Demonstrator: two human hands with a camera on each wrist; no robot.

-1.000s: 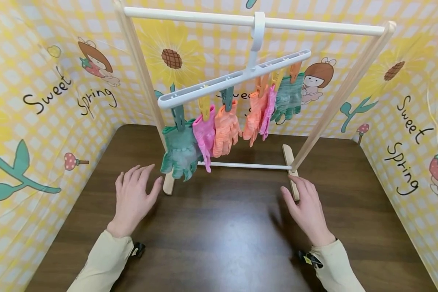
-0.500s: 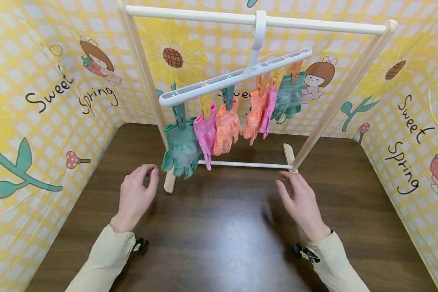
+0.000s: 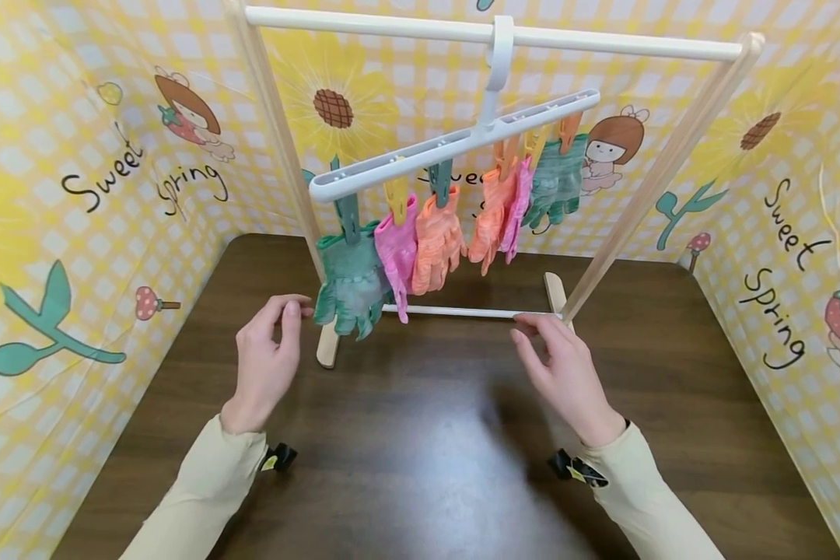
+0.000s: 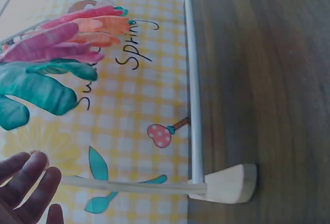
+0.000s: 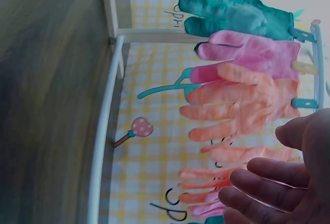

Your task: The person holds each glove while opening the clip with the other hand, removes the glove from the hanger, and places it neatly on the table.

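Observation:
A light grey hanger (image 3: 455,144) hangs by its hook from a white rail. Clothespins hold small gloves under it: a green glove (image 3: 353,284) at the near end, then a pink glove (image 3: 397,249) and an orange glove (image 3: 437,241). Beyond the hook follow another orange glove (image 3: 491,214), a pink one and a green glove (image 3: 556,179). My left hand (image 3: 267,362) hovers left of the near green glove, fingers loosely bent and holding nothing. Over the table at right, my right hand (image 3: 563,373) is empty; its relaxed fingers (image 5: 268,188) show in the right wrist view.
The wooden rack has a white top rail (image 3: 406,29), a left post (image 3: 280,132), a right post (image 3: 661,179) and a low white crossbar (image 3: 462,313). It stands on a dark brown table (image 3: 420,435). Yellow checked cloth (image 3: 203,194) encloses the sides and back.
My left hand has moved forward and slightly right, towards the near green glove. The right hand has come forward and inward to the left. The gloves still hang from the hanger.

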